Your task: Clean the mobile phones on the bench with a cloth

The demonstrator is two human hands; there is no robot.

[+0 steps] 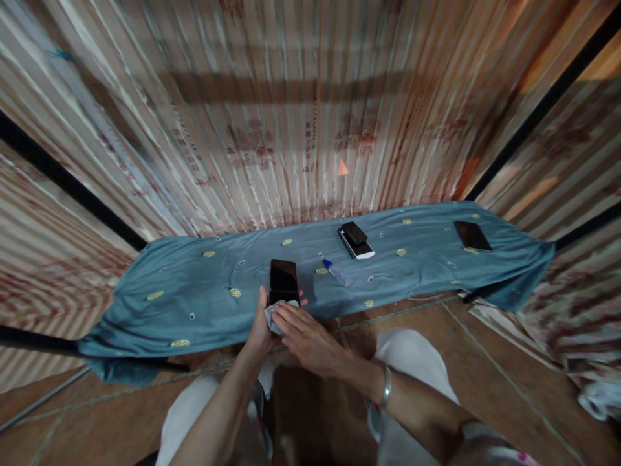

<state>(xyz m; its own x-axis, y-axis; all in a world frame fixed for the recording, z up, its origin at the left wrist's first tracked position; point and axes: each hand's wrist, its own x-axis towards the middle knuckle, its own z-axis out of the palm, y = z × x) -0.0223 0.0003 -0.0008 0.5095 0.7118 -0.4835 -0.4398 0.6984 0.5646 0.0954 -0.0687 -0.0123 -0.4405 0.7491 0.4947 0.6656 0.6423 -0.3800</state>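
Note:
A black phone (284, 280) lies screen up on the blue patterned cloth (194, 291), its near end in my left hand (261, 330). My left hand grips the phone's lower edge from the left. My right hand (305, 336) lies over the phone's near end, fingers pressing a small white wipe (272, 318) against it. A silver bangle (385, 387) sits on my right wrist.
A small clear bottle with a blue cap (337, 272) lies to the right of the phone. Two stacked phones (356, 240) rest further back, and another dark phone (472, 235) lies at the cloth's right end. Corrugated metal sheets stand behind; tiled floor lies below.

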